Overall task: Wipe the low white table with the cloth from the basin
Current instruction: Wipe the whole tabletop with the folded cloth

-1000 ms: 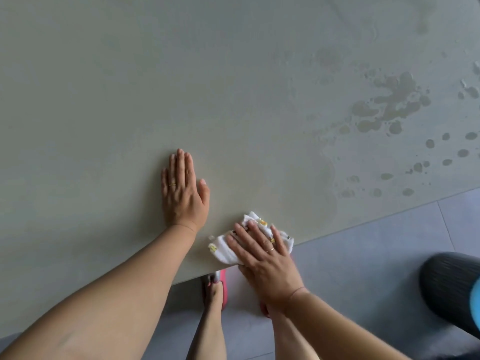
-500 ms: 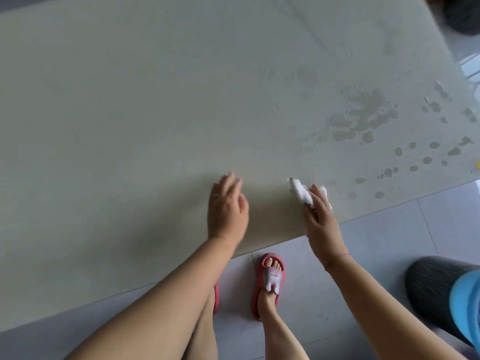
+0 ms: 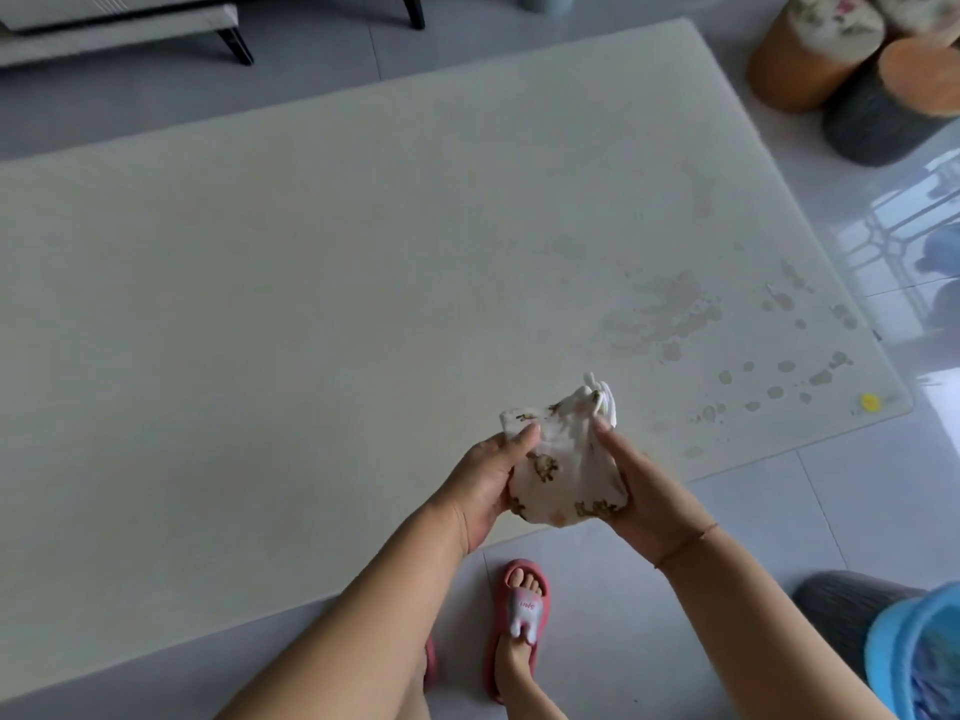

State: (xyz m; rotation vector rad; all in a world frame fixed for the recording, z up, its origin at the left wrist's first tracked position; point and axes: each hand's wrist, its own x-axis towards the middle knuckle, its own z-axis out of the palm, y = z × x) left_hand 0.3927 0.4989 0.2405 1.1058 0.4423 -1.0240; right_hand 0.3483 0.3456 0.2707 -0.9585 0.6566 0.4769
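Hands both lifted: left hand (image 3: 485,483) and right hand (image 3: 647,493) grip the bunched cloth (image 3: 566,459) between them, above the near edge of the low white table (image 3: 260,304). Half a second ago I saw left on the tabletop, right wiping alone. Wet spots (image 3: 670,314) unchanged.

A home living room: a low table (image 3: 311,252) on a tiled floor (image 3: 857,511), a sofa (image 3: 119,23) beyond its far edge, padded stools (image 3: 810,49) off its far right corner, a foot in a slipper (image 3: 519,615).

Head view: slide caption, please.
Left hand and right hand hold the cloth over the low white table, wet spots unwiped.
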